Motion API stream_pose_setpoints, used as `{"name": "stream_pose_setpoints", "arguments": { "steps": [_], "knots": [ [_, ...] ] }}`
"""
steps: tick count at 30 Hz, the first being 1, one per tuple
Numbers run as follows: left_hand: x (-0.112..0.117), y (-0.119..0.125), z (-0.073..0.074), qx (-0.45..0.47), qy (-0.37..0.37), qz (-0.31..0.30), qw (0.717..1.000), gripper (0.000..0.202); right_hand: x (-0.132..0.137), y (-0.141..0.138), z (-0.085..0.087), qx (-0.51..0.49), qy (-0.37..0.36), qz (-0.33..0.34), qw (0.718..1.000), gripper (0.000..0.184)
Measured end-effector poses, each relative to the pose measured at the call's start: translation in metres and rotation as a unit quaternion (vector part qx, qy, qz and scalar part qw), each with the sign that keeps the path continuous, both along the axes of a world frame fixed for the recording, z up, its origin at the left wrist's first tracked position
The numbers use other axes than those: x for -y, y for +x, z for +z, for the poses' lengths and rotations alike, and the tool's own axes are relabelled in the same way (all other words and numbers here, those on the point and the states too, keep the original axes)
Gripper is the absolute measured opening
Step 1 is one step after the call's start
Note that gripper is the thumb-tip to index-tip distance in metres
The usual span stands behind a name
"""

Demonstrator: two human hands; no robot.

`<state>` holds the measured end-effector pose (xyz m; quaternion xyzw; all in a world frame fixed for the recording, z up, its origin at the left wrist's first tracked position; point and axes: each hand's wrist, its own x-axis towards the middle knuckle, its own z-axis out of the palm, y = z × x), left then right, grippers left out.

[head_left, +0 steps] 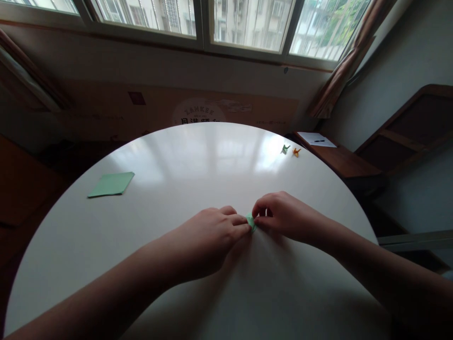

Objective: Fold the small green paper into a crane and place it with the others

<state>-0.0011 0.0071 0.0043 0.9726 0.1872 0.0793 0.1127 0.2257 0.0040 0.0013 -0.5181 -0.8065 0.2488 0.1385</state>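
Between my two hands, low over the white round table [159, 217], is a small piece of folded green paper [251, 222]. My left hand [217, 231] has its fingers pressed on the paper's left side. From the right, my right hand [278, 212] pinches the paper's edge between thumb and curled fingers. Most of the paper is covered by fingertips, so its full shape is hidden.
A stack of green paper sheets [111, 184] lies at the left. Near the far right edge stand a small green folded figure [285, 149] and an orange one [296, 152]. Beyond is a wooden side table [348, 160] with white paper [311, 138] and a pen [319, 141].
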Motion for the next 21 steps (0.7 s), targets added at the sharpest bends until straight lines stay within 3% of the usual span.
{"name": "stream_pose_setpoints", "arguments": {
  "steps": [12, 21],
  "knots": [
    [-0.003, 0.006, 0.002, -0.033, -0.024, 0.021, 0.999, 0.051, -0.013, 0.008, -0.002, 0.017, 0.030, 0.077, 0.996, 0.017],
    [-0.003, 0.009, -0.002, -0.030, -0.030, 0.050, 0.998, 0.038, -0.019, 0.011, -0.007, 0.006, 0.028, 0.111, 0.993, 0.017]
  ]
}}
